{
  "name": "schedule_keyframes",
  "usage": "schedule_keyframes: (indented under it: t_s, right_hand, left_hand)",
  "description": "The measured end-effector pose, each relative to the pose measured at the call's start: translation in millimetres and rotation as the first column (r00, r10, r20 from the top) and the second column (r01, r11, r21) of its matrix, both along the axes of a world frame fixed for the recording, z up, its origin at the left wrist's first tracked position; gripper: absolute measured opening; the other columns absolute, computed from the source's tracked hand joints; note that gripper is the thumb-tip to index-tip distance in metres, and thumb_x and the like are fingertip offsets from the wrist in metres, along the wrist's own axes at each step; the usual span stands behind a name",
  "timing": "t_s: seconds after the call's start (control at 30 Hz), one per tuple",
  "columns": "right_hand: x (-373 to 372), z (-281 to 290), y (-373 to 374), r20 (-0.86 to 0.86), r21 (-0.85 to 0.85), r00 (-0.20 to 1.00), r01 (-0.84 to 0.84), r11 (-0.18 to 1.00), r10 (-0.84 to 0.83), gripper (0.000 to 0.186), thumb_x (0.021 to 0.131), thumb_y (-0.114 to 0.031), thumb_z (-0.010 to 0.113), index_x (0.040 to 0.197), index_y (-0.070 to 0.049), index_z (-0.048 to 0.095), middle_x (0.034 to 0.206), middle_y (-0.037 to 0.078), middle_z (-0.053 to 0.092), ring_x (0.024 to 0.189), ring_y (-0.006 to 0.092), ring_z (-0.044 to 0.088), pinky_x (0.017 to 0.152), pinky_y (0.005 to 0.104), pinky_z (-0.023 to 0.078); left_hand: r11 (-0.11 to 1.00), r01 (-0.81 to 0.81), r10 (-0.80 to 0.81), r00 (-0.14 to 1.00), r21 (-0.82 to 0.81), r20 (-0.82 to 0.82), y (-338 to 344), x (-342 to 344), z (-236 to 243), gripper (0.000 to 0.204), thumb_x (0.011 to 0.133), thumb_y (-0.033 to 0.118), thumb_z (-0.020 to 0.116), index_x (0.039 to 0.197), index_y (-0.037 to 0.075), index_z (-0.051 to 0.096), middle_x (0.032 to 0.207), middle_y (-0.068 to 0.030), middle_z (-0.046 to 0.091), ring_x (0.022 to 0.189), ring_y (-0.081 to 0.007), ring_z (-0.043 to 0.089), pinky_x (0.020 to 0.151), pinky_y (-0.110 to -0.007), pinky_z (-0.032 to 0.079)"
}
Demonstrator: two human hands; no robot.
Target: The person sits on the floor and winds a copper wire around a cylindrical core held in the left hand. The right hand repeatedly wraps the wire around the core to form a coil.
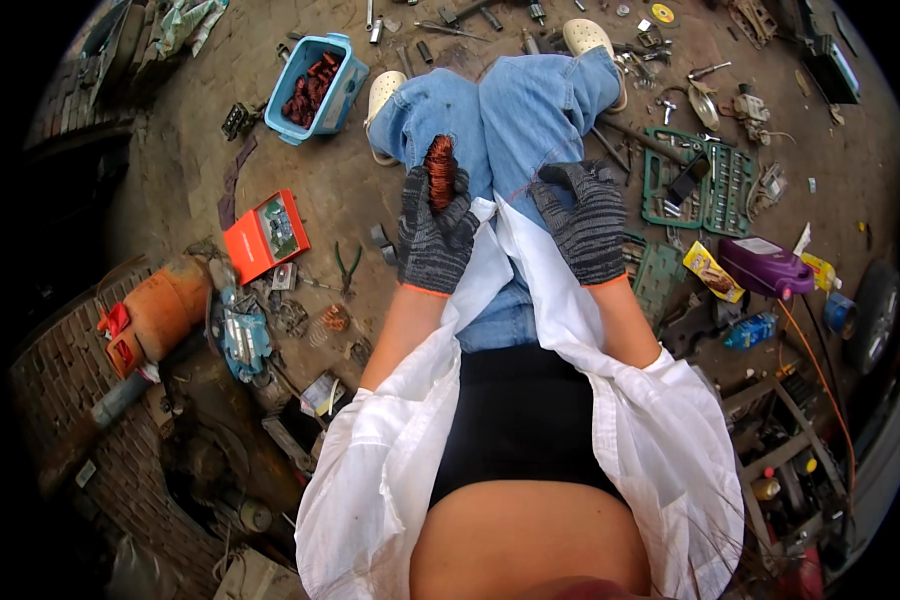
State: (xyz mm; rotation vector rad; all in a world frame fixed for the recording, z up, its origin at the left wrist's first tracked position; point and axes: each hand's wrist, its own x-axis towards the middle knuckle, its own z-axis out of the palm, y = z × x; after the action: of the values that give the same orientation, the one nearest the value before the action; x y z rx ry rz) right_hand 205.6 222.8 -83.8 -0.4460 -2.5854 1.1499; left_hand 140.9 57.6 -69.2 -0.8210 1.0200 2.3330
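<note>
Above my lap, my left hand (434, 230), in a dark grey knit glove, is closed around an upright bundle of copper wire (440, 172). The bundle is reddish brown and wound into a thick oblong; its lower part is hidden by my fingers. My right hand (582, 218), gloved the same way, is over my right thigh with thumb and forefinger pinched together. A thin reddish wire strand (516, 191) runs to those fingertips. Ahead on the left, a light blue plastic bin (350, 88) holds several more dark reddish wire bundles (312, 90).
On the left lie an open orange-red box (248, 256), pliers (347, 268) and an orange gas cylinder (170, 305). To the right are a green socket set case (697, 215), a purple device (765, 266) and a blue bottle (751, 331). Loose tools and metal parts litter the ground ahead.
</note>
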Motion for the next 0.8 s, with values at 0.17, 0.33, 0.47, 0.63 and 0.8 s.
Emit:
schedule_keyframes:
  t_s: [0.17, 0.33, 0.47, 0.63, 0.8]
  right_hand:
    - [-5, -4, -4, 0.030, 0.013, 0.999, 0.013, 1.000, -0.013, 0.020, 0.068, -0.021, 0.072, 0.082, -0.009, 0.065, 0.079, 0.010, 0.062, 0.078, 0.0281, 0.058, 0.073, 0.0387, 0.045]
    - [-11, -17, 2, 0.083, -0.189, 0.996, -0.015, 0.982, 0.031, 0.018, 0.071, -0.017, 0.071, 0.082, -0.005, 0.065, 0.080, 0.011, 0.063, 0.073, 0.0248, 0.060, 0.071, 0.0340, 0.047]
    - [-10, -21, 11, 0.130, -0.333, 0.988, -0.033, 0.942, 0.080, 0.019, 0.073, -0.017, 0.070, 0.084, -0.003, 0.064, 0.079, 0.012, 0.063, 0.073, 0.0255, 0.061, 0.071, 0.0333, 0.048]
    - [2, -29, 13, -0.010, -0.174, 1.000, -0.020, 0.984, 0.018, 0.022, 0.077, -0.016, 0.065, 0.094, -0.002, 0.060, 0.083, 0.015, 0.062, 0.079, 0.0285, 0.060, 0.073, 0.0364, 0.047]
    - [3, -17, 44, -0.107, 0.156, 0.991, 0.092, 0.984, -0.076, 0.017, 0.073, -0.014, 0.063, 0.084, -0.004, 0.055, 0.079, 0.014, 0.056, 0.077, 0.0335, 0.053, 0.072, 0.0438, 0.042]
  left_hand:
    - [1.000, -0.012, 0.012, 0.999, 0.011, -0.035, 2, 5, 2, 0.036, 0.085, 0.037, 0.058, 0.108, 0.008, 0.056, 0.085, -0.0061, 0.058, 0.072, -0.0160, 0.056, 0.060, -0.028, 0.051]
    - [0.995, 0.061, -0.055, 0.996, 0.083, -0.076, -2, 6, -3, 0.036, 0.086, 0.036, 0.056, 0.108, 0.008, 0.055, 0.081, -0.0051, 0.057, 0.066, -0.0143, 0.055, 0.055, -0.024, 0.049]
    - [0.980, 0.144, -0.129, 0.985, 0.137, -0.114, -12, 5, -15, 0.037, 0.086, 0.037, 0.056, 0.109, 0.008, 0.055, 0.081, -0.0045, 0.058, 0.067, -0.0132, 0.055, 0.057, -0.024, 0.049]
    - [0.997, 0.062, -0.060, 0.997, 0.041, -0.045, -7, 4, -5, 0.040, 0.085, 0.038, 0.058, 0.109, 0.006, 0.054, 0.087, -0.0071, 0.058, 0.060, -0.0103, 0.051, 0.049, -0.020, 0.043]
    - [0.994, -0.048, 0.042, 0.997, -0.096, -0.059, -17, 7, 5, 0.042, 0.083, 0.038, 0.060, 0.109, 0.005, 0.053, 0.090, -0.0094, 0.058, 0.069, -0.0133, 0.055, 0.044, -0.018, 0.043]
